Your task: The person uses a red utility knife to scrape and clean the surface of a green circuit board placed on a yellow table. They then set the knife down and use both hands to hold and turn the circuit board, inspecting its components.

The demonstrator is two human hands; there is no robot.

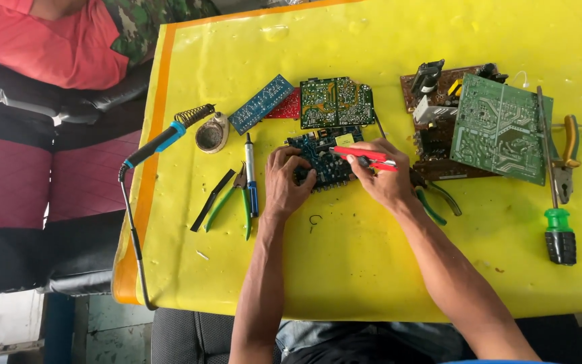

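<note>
Yellow plastic sheeting with an orange edge covers the table (372, 269), wrinkled and glossy, with small specks and a bit of bent wire on it. At its middle lies a dark blue circuit board (318, 162), partly hidden under both hands, so its full outline cannot be made out. The left hand (285, 182) presses down on the board's near left corner, fingers curled over its edge. The right hand (385, 176) is closed around a red-handled tool (365, 157) that points left over the board; its tip is too small to tell apart from the parts. Green-handled cutters (436, 202) lie half hidden beneath the right wrist. Behind the board sit a green circuit board (337, 102), a blue strip board (261, 103) and a red one, mostly covered. To the right, a large green board (500, 128) leans on a brown one. Left of the hands are green pliers (237, 199), a blue pen-shaped tool (251, 175) and a soldering iron (163, 140), whose cord runs off the table edge. A green screwdriver (559, 229) lies far right. Another person's red shirt is cut off at top left.
</note>
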